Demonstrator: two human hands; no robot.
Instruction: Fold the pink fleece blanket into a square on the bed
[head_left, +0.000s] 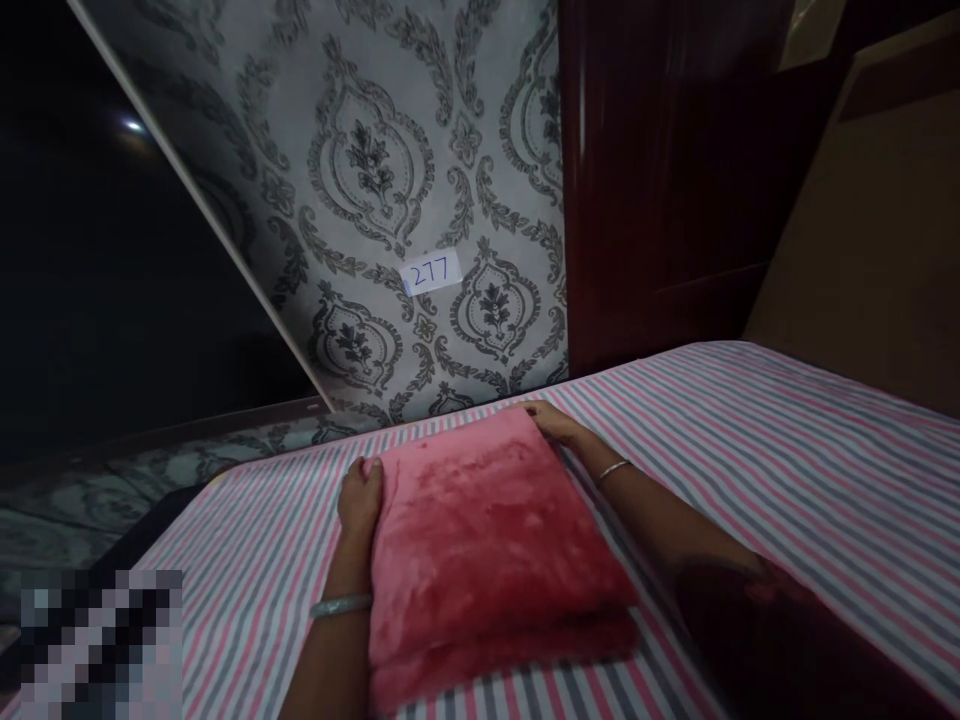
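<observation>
A folded pink-red plush blanket (487,530) lies on the striped sheet in front of me, its folded layers showing at the near edge. My left hand (361,497) holds its far left corner, the thumb along the side and the other fingers partly hidden. At the far right corner, my right hand (553,421) grips the edge, with its fingertips at the top of the blanket. I wear a bangle on each wrist.
The bed's sheet (750,440) has pink, grey and white stripes. Behind it stand a patterned wall (465,200) with a paper label (431,271) reading 277, and a dark red glossy panel (660,180). A large dark screen-like panel (135,280) is at left, a brown board (877,230) at right.
</observation>
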